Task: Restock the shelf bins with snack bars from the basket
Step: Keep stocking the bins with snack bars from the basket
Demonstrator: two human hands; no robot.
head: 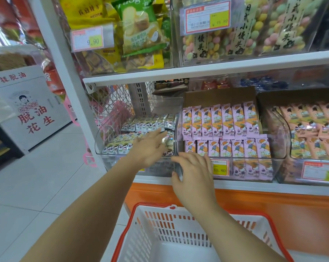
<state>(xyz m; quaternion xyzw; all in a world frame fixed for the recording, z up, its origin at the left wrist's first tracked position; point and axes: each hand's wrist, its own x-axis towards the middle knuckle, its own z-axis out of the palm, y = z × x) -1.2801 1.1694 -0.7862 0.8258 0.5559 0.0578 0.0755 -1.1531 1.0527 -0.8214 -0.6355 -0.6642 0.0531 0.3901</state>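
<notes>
Shop shelving fills my view, with a white shelf (216, 71) running above a row of clear bins and pale floor tiles off to the left. The left bin (103, 146) holds two rows of white-wrapped snack bars (146, 122). The middle bin (279, 159) is packed with pink bars (216, 121), and the one to the right has orange bars (311, 129).

I have the left hand (150, 148) reaching into the left bin, fingers straight and spread flat on the front row of white-wrapped bars; it holds nothing that I can make out. The right hand (194, 176) holds that bin's front right corner, fingers draped over the rim and thumb on the front wall, just beside a yellow price tag (219, 167).

Below the shelf, the white basket (127, 224) with its red rim sits between my forearms. The part of its floor that I can see has no bars on it, though the arms hide some.

I judge this to be the settling step: bars already dropped in are being pressed level while the bin is steadied. Next I would pull the left hand back to the basket, check the hidden corners for leftover bars, and pinch any by the wrapper ends to lay them in line.
</notes>
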